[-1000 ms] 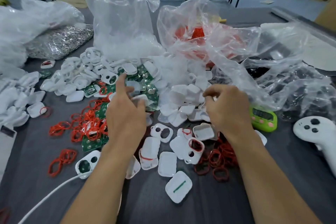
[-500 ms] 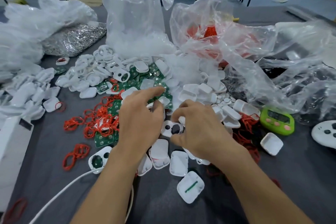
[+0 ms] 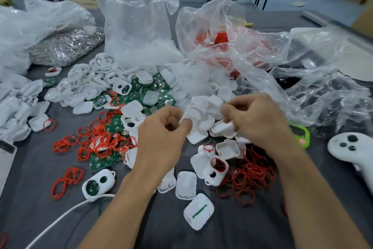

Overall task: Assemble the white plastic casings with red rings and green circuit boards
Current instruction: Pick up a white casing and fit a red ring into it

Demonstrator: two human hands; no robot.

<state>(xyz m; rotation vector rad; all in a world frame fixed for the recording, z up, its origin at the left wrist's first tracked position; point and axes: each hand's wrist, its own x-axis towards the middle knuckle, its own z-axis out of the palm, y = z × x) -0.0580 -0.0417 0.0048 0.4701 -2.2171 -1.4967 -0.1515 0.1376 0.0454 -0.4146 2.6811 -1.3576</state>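
Your left hand (image 3: 161,139) and right hand (image 3: 260,121) are each pinching white casings (image 3: 223,129) in curled fingers (image 3: 232,107) above the surface (image 3: 242,228); behind, a clear bag (image 3: 212,16) is holding loose red rings (image 3: 221,37).

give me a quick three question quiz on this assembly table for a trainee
1. True or false: the white game controller lies on the person's left.
2. Which lies nearest the person? A the casing with a green strip; B the bag of silvery metal parts; C the green timer.
3. Fill in: the right hand grips a white plastic ____.
Key: 1 false, the white game controller lies on the right; 2 A; 3 casing.
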